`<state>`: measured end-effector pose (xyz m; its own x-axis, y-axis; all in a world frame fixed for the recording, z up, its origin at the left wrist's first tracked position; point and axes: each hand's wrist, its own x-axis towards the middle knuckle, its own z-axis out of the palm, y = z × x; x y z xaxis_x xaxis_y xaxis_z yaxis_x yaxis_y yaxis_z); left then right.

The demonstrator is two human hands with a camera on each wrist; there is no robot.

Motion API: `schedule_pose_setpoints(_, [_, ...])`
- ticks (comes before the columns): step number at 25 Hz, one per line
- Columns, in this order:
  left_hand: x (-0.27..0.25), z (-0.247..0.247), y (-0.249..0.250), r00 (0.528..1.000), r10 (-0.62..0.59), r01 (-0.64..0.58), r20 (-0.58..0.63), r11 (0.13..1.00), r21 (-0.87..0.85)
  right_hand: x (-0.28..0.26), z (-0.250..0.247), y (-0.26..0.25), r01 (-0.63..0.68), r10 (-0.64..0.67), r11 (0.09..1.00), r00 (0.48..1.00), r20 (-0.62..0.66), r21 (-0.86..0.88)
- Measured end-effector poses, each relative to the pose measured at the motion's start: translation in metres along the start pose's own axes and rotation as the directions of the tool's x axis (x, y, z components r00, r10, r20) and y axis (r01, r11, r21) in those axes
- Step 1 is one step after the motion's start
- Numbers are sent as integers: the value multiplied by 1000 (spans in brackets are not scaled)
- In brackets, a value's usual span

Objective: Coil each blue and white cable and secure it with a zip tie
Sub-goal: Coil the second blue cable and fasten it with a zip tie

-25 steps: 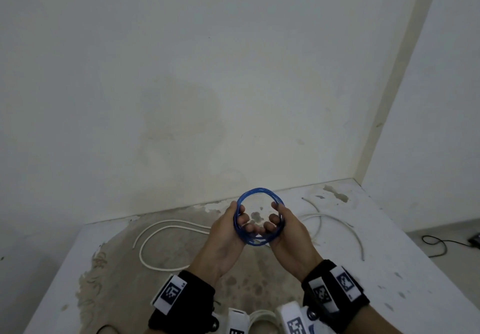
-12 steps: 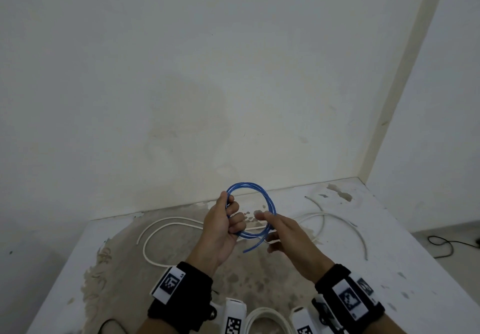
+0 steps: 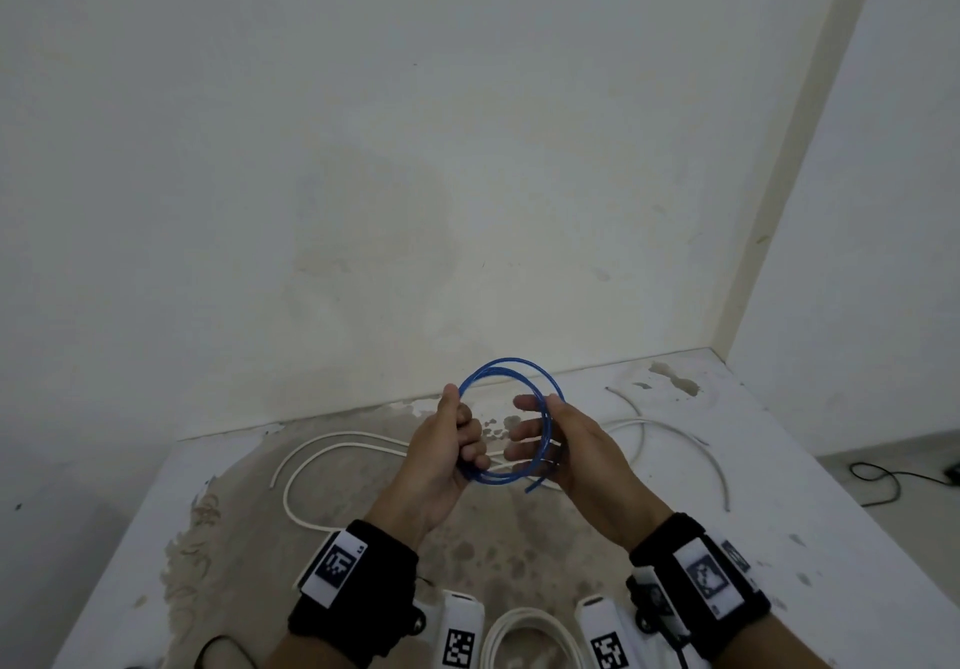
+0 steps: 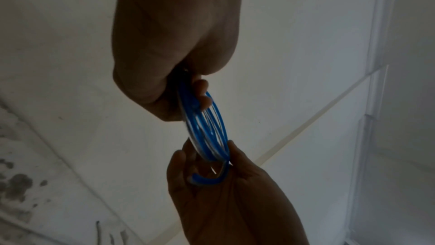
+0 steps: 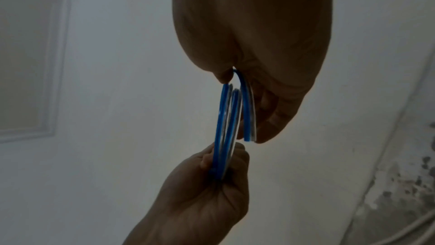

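A blue cable [image 3: 511, 364] is wound into a loose ring of a few turns and held up above the white table [image 3: 779, 486]. My left hand [image 3: 465, 439] grips the ring's left and lower side with curled fingers. My right hand [image 3: 550, 434] holds the ring's right side between thumb and fingers, which reach through the loop. The cable's loose end [image 3: 530, 489] sticks out below the right palm. The left wrist view shows the blue cable [image 4: 212, 128] edge-on between both hands. So does the right wrist view, with the blue cable [image 5: 226, 118] between thumb and fingers. I see no zip tie.
A long white cable [image 3: 332, 447] lies uncoiled on the table's left, and another white cable [image 3: 675, 434] curves on the right. A coiled white cable [image 3: 524, 637] sits at the near edge between my wrists. A wall stands close behind. A black cord [image 3: 883, 476] lies on the floor at right.
A second ago both hands squeezed a tight coil. The right hand then let go, and it now holds the ring's right side. The coil has sprung wider, with its end loose.
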<state>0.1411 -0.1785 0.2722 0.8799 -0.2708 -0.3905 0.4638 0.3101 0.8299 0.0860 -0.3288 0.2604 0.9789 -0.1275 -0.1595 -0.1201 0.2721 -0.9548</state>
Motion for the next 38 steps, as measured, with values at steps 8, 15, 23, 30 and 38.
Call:
schedule_pose_setpoints(8, [-8, -21, 18, 995, -71, 41, 67, 928, 370, 7, -29, -10, 333, -454, 620, 891, 22, -710])
schedule_pose_setpoints(15, [-20, -3, 17, 973, -150, 22, 173, 815, 579, 0, -14, 4, 368, -160, 626, 924, 348, -687])
schedule_pose_setpoints(23, [-26, -4, 14, 972, -120, 20, 202, 899, 438, 0, -14, 6, 242, -226, 873, 970, 88, -424])
schedule_pose_setpoints(30, [-25, -9, 10, 977, -44, -25, 210, 949, 314, 0, -25, 5, 196, -203, 916, 979, 18, -349])
schedule_pose_setpoints(38, [-20, 4, 9, 992, -59, 4, 107, 891, 453, -6, -26, 4, 252, -212, 835, 968, 137, -490])
